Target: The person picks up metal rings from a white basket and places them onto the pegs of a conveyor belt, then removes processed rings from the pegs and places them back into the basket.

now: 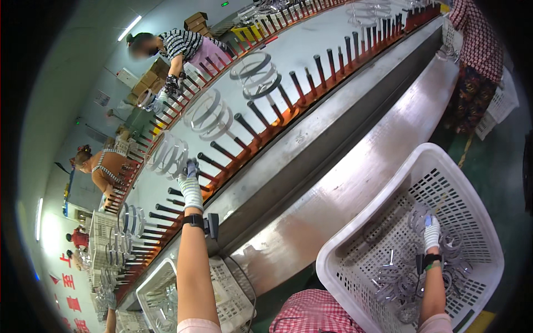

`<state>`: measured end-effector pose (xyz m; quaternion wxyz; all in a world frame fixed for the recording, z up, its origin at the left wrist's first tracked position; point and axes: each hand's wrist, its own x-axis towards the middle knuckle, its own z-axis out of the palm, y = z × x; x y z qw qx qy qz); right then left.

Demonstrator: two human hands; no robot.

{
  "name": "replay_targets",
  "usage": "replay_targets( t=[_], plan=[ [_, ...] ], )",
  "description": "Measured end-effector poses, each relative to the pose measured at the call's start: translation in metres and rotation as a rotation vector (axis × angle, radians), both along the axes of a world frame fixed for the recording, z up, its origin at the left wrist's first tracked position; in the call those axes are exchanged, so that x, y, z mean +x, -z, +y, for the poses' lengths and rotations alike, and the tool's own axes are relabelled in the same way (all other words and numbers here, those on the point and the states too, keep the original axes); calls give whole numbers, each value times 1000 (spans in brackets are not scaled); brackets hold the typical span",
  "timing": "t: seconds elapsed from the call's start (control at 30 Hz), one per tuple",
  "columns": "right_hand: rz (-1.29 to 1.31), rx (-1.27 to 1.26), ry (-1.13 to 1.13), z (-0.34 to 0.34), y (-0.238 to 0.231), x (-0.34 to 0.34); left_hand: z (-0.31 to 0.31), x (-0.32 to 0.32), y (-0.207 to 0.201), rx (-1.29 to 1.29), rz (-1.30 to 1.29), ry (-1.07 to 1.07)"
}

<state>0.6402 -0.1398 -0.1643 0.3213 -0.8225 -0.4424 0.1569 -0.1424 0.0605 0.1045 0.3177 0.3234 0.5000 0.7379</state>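
My left hand (190, 187), in a striped glove with grey-blue fingertips, reaches over the conveyor's near edge. Its bunched fingers meet the lower right side of a stack of clear and silvery rings (166, 154) beside a dark upright peg; what they grip is partly hidden. Down in the large white basket (355, 232), my right hand (431, 232), gloved alike, has its fingers closed at a clear ring (417, 218). Around and below it lies a heap of similar transparent ring parts (391, 277).
Black-tipped red pegs (247, 126) line the conveyor (311, 55), with more ring stacks (209, 115) among them. A metal ledge (333, 183) runs along my side. Another white basket (158, 283) stands at lower left. Co-workers (191, 44) work across the belt; one person (477, 50) stands at right.
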Motion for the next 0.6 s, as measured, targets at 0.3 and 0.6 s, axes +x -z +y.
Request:
replay_targets(
  t=[0.3,0.6],
  plan=[
    [-293,71,-170,-35,-237,-66,-75,214,17,-194,496,-17],
    [-209,117,-912,25,-386,-204,-107,394,62,-88,587,1550]
  ],
)
